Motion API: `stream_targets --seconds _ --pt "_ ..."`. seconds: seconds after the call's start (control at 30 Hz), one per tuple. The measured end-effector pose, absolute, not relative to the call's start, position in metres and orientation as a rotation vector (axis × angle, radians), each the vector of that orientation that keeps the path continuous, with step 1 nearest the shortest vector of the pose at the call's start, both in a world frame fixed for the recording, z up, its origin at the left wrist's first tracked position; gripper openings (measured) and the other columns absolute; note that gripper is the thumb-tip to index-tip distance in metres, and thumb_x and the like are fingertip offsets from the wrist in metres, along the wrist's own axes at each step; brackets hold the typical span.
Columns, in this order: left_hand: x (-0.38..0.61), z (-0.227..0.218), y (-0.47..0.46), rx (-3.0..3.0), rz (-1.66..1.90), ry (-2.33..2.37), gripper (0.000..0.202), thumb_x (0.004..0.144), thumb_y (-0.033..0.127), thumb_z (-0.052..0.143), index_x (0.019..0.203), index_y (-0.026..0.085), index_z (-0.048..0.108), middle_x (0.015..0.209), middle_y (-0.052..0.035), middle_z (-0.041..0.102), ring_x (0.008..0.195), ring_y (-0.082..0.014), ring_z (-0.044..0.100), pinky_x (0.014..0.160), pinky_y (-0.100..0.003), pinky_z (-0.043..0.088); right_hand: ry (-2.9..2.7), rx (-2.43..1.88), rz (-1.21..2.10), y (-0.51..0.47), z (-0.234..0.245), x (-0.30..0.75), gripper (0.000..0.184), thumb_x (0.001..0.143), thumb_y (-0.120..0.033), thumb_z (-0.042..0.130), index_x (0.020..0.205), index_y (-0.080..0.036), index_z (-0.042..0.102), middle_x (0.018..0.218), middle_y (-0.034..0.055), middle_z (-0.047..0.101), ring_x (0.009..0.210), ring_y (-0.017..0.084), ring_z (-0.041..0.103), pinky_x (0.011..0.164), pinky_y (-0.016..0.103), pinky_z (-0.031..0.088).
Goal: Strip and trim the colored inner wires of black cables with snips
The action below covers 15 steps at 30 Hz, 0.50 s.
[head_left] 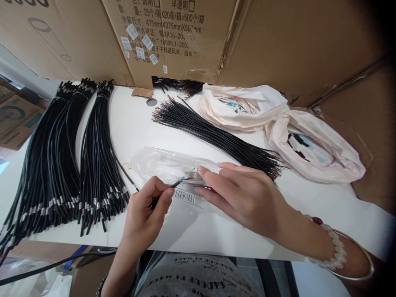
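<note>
My left hand [147, 208] pinches a thin black cable [177, 181] near its stripped end, where fine coloured wires stick out. My right hand [244, 196] rests on a clear plastic bag [161, 165] with a "RoHS" label, its fingertips pinched around a small part at the cable's tip; I cannot make out what that part is. Both hands sit near the front edge of the white table [216, 231].
Bundles of black cables [62, 165] lie at the left. A loose fan of black cables [216, 138] crosses the middle. Two white plastic bags [312, 150] sit at the right. Cardboard boxes [185, 37] wall off the back and right.
</note>
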<state>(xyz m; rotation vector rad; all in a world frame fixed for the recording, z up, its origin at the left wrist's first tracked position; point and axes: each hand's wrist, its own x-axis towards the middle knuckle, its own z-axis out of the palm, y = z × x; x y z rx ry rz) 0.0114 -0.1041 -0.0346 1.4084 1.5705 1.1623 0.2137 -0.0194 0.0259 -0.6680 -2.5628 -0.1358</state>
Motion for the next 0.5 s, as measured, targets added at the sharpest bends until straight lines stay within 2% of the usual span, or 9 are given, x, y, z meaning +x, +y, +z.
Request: stream_targets --seconds 0.27,0.5 --pt "0.0116 -0.0344 -0.1037 1.443 1.144 1.609 0.021 0.095 0.028 0.053 0.076 0.022 0.045 0.052 0.0092 0.043 0.047 -0.0053 0.035 0.044 -0.017 0.029 -2.589 -0.668 -0.180 -0.0205 0.0273 0.2135 0.024 0.097 -0.026 0.056 0.105 -0.007 0.069 0.064 0.0042 0.066 0.063 0.016 0.065 0.061 0.027 0.055" --pt "0.0103 -0.0334 -0.1040 1.492 1.129 1.647 0.021 0.094 0.028 0.054 0.076 0.022 0.046 0.052 0.0090 0.042 0.046 -0.0057 0.037 0.044 -0.017 0.030 -2.607 -0.658 -0.087 -0.0167 0.0263 0.2121 0.027 0.099 -0.029 0.054 0.106 -0.007 0.068 0.063 0.0030 0.065 0.058 0.015 0.062 0.058 0.026 0.052"
